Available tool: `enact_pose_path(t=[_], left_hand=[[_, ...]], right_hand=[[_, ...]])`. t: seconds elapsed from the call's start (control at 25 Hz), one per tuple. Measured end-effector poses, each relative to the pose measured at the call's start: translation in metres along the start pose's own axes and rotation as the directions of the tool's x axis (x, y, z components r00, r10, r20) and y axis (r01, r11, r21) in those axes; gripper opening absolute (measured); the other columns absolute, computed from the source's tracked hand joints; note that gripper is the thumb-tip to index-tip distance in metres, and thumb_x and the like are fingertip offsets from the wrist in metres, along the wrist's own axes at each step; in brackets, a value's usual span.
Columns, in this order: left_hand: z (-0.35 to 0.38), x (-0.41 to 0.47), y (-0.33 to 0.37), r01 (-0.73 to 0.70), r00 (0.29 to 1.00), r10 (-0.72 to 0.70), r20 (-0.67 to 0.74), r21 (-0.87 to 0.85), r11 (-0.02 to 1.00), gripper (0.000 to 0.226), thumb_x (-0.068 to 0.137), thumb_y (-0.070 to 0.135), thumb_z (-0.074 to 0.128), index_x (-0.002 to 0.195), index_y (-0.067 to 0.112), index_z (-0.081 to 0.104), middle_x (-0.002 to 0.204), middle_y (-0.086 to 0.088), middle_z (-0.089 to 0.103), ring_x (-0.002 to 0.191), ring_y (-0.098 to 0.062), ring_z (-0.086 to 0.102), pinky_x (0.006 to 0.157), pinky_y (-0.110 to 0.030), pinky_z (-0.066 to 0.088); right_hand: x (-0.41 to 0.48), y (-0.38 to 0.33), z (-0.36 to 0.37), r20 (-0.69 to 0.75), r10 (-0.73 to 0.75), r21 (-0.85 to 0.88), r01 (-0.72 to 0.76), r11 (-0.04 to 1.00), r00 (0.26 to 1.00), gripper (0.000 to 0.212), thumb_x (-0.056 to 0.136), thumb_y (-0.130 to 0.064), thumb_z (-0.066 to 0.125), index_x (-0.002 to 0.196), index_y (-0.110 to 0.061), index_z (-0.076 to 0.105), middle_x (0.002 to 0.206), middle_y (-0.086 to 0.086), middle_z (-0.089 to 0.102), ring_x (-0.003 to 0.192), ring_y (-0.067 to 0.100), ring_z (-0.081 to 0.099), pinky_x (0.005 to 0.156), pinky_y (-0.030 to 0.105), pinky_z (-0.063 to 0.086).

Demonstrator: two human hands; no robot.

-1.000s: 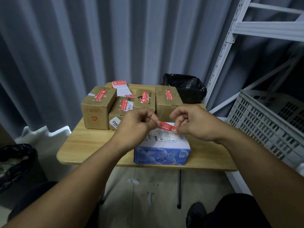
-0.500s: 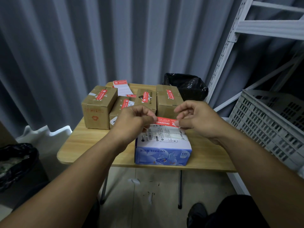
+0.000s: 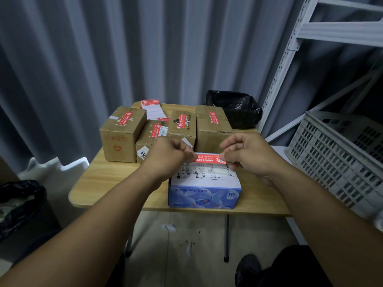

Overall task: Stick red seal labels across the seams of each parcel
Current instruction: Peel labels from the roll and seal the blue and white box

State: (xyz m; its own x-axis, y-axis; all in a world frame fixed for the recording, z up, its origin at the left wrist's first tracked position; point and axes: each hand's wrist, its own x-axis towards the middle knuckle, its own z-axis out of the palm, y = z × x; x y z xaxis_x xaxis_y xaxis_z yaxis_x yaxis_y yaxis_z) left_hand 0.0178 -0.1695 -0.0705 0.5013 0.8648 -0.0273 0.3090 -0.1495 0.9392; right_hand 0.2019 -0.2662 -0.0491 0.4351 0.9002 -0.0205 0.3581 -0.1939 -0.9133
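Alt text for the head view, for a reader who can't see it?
The left hand and right hand pinch the ends of a red label over the far edge of a blue box on a wooden table. Four brown boxes behind it already carry red labels.

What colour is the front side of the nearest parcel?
Blue with a cartoon print, on the printed cardboard parcel; head view.

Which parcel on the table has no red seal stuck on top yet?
The blue-and-white box at the near edge. The four brown cartons behind each carry one; its red label is pinched between the left hand and right hand.
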Motion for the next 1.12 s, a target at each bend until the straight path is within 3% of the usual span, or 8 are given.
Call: enact_pose_path(t=[0.12, 0.28, 0.64, 1.12], left_hand=[[0.004, 0.004, -0.001, -0.007, 1.000, 0.008, -0.006, 0.085, 0.996, 0.013, 0.086, 0.020, 0.075, 0.079, 0.010, 0.074, 0.078, -0.005, 0.077, 0.077, -0.024, 0.074, 0.069, -0.038, 0.062], [0.007, 0.009, -0.003, -0.003, 1.000, 0.007, -0.020, 0.181, 0.983, 0.018, 0.082, 0.025, 0.079, 0.071, 0.012, 0.073, 0.076, -0.004, 0.076, 0.076, -0.024, 0.074, 0.076, -0.047, 0.061], [0.008, 0.014, -0.002, 0.009, 1.000, -0.004, -0.017, 0.315, 0.949, 0.014, 0.081, 0.028, 0.081, 0.072, 0.018, 0.077, 0.081, 0.002, 0.075, 0.078, -0.018, 0.071, 0.078, -0.046, 0.061], [0.011, 0.015, -0.002, -0.051, 0.998, 0.060, -0.003, 0.493, 0.869, 0.013, 0.084, 0.031, 0.078, 0.084, 0.019, 0.080, 0.088, 0.000, 0.075, 0.082, -0.017, 0.068, 0.078, -0.041, 0.060]], right_hand=[[0.002, 0.005, 0.002, -0.019, 0.051, -0.026, -0.052, 0.998, 0.999, 0.017, 0.081, 0.004, 0.075, 0.094, -0.002, 0.066, 0.071, 0.008, 0.067, 0.050, 0.010, 0.060, 0.050, 0.025, 0.050], [0.006, 0.011, 0.006, -0.045, 0.071, -0.072, -0.075, 0.995, 0.996, 0.018, 0.078, 0.000, 0.080, 0.089, -0.005, 0.066, 0.074, 0.011, 0.070, 0.052, 0.007, 0.062, 0.047, 0.022, 0.047], [0.009, 0.012, 0.009, -0.034, 0.099, -0.130, -0.103, 0.986, 0.994, 0.018, 0.078, -0.001, 0.081, 0.090, 0.001, 0.067, 0.073, 0.014, 0.069, 0.054, 0.011, 0.058, 0.043, 0.016, 0.045], [0.011, 0.010, 0.013, -0.044, 0.101, -0.264, -0.109, 0.958, 0.994, 0.013, 0.079, -0.007, 0.082, 0.082, -0.008, 0.069, 0.077, 0.007, 0.073, 0.063, 0.012, 0.065, 0.056, 0.024, 0.048]])
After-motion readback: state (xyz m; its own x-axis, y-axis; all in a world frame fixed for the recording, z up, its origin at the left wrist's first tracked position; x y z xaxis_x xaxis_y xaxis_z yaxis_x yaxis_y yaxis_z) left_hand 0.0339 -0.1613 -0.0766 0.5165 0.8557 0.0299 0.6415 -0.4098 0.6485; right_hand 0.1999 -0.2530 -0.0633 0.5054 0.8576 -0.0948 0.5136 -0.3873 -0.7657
